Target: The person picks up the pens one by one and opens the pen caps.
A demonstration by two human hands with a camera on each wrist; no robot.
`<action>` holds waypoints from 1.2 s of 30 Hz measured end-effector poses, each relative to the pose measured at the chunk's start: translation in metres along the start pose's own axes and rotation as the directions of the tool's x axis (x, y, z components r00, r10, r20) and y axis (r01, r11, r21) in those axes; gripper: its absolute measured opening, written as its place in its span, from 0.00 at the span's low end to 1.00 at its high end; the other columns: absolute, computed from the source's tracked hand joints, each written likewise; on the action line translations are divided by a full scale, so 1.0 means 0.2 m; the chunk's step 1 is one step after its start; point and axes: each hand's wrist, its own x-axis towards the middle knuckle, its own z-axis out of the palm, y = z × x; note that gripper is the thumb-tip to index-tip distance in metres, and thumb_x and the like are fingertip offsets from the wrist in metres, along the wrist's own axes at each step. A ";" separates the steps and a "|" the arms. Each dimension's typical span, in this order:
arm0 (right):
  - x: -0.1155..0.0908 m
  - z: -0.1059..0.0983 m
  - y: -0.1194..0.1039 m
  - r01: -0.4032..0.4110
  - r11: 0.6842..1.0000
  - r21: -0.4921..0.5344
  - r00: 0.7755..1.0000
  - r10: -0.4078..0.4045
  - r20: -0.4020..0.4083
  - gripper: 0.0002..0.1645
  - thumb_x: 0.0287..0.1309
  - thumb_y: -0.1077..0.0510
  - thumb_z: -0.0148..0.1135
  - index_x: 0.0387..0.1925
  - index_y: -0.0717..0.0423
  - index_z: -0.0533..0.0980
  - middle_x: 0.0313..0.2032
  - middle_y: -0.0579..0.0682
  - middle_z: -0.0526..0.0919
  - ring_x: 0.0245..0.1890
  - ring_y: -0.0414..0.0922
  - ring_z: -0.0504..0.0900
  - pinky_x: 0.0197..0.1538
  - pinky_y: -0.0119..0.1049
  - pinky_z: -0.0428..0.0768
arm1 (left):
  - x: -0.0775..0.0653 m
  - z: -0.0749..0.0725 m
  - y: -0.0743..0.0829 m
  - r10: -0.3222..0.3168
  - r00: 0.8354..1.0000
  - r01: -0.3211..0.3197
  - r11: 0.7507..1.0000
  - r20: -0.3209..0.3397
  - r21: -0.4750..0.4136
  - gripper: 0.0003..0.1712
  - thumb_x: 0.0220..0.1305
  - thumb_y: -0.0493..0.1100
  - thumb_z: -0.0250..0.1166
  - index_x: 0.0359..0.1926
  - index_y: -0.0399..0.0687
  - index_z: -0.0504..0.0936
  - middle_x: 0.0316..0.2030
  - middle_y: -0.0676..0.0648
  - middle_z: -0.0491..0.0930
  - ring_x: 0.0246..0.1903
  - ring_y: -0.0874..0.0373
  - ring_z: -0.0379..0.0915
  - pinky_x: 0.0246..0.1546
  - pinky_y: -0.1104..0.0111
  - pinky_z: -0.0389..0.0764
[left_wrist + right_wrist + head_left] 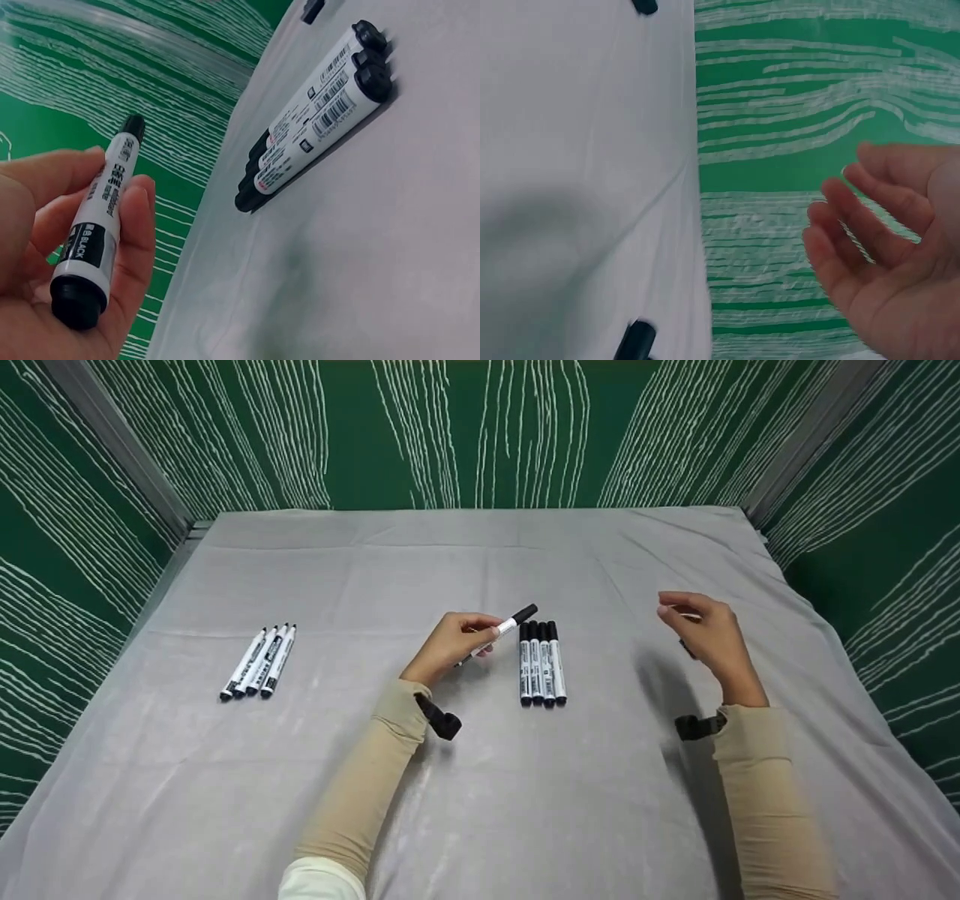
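My left hand (461, 641) pinches a black whiteboard marker (510, 624) above the cloth, its capped end tilted up to the right. The left wrist view shows this marker (94, 210) lying between thumb and fingers, label upward. Just right of it, several capped markers (544, 664) lie side by side on the cloth. Farther right, my right hand (709, 634) hovers with loosely bent fingers; the right wrist view shows nothing in this hand (892, 247). A small dark object (687, 649), mostly hidden, shows beneath it; its kind is unclear.
Several more markers (259, 660) lie in a slanted group at the left of the grey-clothed table (375, 825). A black camera mount (442, 724) sits on the left wrist, another mount (697, 727) on the right. Green walls (405, 435) with white lines stand behind and beside the table.
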 end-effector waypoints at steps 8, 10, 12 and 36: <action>0.01 0.12 -0.15 0.249 0.964 0.090 0.964 -0.255 0.074 0.22 0.62 0.56 0.62 0.55 0.60 0.77 0.53 0.57 0.80 0.49 0.28 0.76 0.54 0.19 0.73 | -0.07 -0.09 0.08 0.128 0.986 -0.143 0.980 0.111 0.140 0.14 0.63 0.40 0.65 0.49 0.43 0.85 0.40 0.39 0.84 0.30 0.62 0.76 0.35 0.68 0.79; 0.00 0.15 -0.19 0.298 0.950 0.093 0.947 -0.307 0.097 0.21 0.60 0.57 0.64 0.55 0.59 0.77 0.52 0.56 0.80 0.50 0.29 0.76 0.55 0.19 0.73 | -0.09 -0.10 0.10 0.152 0.979 -0.174 0.970 0.136 0.171 0.14 0.62 0.41 0.65 0.48 0.44 0.85 0.38 0.41 0.84 0.30 0.62 0.75 0.34 0.68 0.79; 0.00 0.18 -0.23 0.342 0.935 0.096 0.928 -0.352 0.125 0.22 0.59 0.58 0.65 0.55 0.59 0.78 0.52 0.55 0.80 0.51 0.30 0.77 0.56 0.21 0.73 | -0.11 -0.12 0.13 0.168 0.974 -0.197 0.959 0.153 0.202 0.13 0.62 0.41 0.65 0.48 0.46 0.86 0.36 0.43 0.85 0.29 0.62 0.74 0.33 0.69 0.77; -0.07 0.49 -0.44 0.636 0.751 0.178 0.705 -0.659 0.261 0.24 0.52 0.63 0.69 0.53 0.59 0.79 0.47 0.52 0.83 0.44 0.46 0.84 0.49 0.38 0.81 | -0.24 -0.13 0.27 0.337 0.889 -0.443 0.807 0.312 0.390 0.12 0.61 0.38 0.64 0.45 0.44 0.86 0.40 0.47 0.85 0.33 0.61 0.74 0.36 0.71 0.77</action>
